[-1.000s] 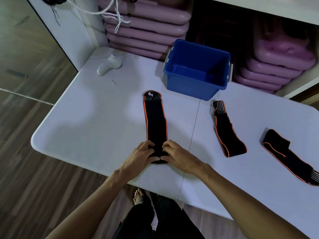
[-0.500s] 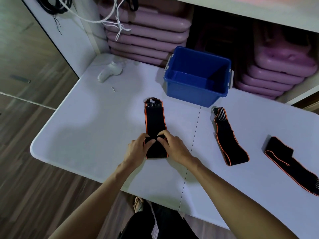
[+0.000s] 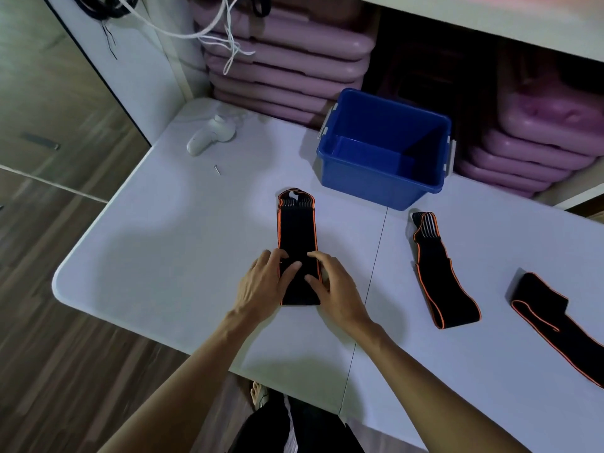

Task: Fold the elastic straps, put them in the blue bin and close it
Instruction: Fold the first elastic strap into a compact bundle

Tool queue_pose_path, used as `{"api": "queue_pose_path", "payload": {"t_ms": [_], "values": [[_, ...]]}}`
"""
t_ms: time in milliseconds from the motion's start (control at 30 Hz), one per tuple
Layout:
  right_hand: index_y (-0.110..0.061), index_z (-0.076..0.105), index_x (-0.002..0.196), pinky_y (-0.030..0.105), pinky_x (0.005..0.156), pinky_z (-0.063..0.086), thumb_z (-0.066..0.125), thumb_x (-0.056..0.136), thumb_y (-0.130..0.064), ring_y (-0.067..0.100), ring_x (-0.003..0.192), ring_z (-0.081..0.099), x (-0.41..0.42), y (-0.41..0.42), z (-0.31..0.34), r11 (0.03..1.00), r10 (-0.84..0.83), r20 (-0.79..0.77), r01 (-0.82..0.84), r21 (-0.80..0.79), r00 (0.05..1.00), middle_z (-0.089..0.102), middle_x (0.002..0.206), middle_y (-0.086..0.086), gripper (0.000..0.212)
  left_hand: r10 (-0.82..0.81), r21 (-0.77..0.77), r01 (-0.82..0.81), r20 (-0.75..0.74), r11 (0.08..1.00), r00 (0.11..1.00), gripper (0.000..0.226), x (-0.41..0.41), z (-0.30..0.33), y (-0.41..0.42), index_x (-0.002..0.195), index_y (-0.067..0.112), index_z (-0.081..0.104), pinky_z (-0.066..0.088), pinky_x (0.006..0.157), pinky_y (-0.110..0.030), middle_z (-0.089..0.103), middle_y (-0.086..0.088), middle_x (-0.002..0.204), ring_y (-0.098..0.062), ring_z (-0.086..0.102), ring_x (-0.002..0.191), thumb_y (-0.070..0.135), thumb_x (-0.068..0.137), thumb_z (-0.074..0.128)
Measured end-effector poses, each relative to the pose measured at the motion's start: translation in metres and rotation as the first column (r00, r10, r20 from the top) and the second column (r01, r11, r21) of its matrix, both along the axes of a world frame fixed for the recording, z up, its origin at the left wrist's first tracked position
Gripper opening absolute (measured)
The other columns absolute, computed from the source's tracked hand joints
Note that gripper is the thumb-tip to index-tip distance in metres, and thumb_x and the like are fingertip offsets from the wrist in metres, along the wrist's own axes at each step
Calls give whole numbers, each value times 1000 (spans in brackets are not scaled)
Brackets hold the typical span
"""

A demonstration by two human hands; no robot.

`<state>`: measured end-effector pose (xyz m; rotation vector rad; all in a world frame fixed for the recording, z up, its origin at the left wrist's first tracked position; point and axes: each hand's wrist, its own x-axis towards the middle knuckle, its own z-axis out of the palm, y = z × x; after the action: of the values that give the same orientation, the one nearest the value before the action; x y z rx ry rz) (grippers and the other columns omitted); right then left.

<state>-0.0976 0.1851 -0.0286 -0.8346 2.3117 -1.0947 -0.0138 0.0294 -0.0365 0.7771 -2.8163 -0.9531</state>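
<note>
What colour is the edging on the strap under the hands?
Orange, on black fabric: the strap shows it best in the head view.

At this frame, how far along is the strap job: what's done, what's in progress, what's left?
Done: nothing is stowed; the bin is open, holds no straps, and no lid is in view. In hand: the left hand and right hand press on the near strap, its near end part-folded. Left: finish it, fold the middle strap and far-right strap, bin all three, then close it.
</note>
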Motion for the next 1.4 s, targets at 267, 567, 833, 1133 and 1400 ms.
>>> {"api": "queue_pose_path", "payload": {"t_ms": [267, 567, 833, 1133, 1400], "values": [[-33, 44, 129, 33, 73, 56, 51, 100, -32, 15, 108, 57, 5, -10, -3, 985, -42, -259, 84, 153, 965, 45, 126, -9, 30, -273, -312, 261, 4, 914, 962, 54, 13, -17, -9, 139, 19, 46, 43, 102, -39, 38, -9, 151, -27, 41, 136, 50, 97, 34], [-21, 16, 156, 51, 110, 34, 36, 103, -44, 32, 150, 13, 9, 4, -17, 900, 301, -449, -94, 426, 841, 5, 165, 9, 61, -234, -322, 303, 234, 897, 943, 62, 12, -9, -3, 151, 23, 26, 23, 116, -51, 20, -4, 159, -28, 16, 147, 52, 97, 16], [-20, 8, 157, 40, 116, 24, 48, 91, -51, 16, 152, -1, -7, 20, -12, 811, 538, -326, -372, 451, 777, -2, 165, -2, 83, -448, -300, 503, 234, 811, 863, 86, 19, -1, -27, 153, 17, 16, 26, 114, -47, -1, -11, 162, -28, 10, 149, 72, 88, 29], [-21, 29, 152, 35, 108, 34, 44, 97, -43, 16, 146, 25, -28, 19, -11, 840, 535, -383, -426, 336, 753, 22, 162, -3, 61, -537, -268, 551, 131, 790, 833, 72, 22, -3, -36, 149, 13, 30, 35, 111, -34, 22, -4, 159, -19, 27, 145, 61, 95, 31], [-18, 49, 141, 35, 102, 43, 52, 84, 1, 17, 127, 45, -40, 5, -2, 923, 382, -230, -360, 135, 895, 54, 137, 4, 59, -455, -133, 456, 36, 880, 890, 60, 13, 7, -39, 143, 13, 41, 47, 100, -39, 49, -4, 144, -22, 47, 132, 49, 99, 23]]}}
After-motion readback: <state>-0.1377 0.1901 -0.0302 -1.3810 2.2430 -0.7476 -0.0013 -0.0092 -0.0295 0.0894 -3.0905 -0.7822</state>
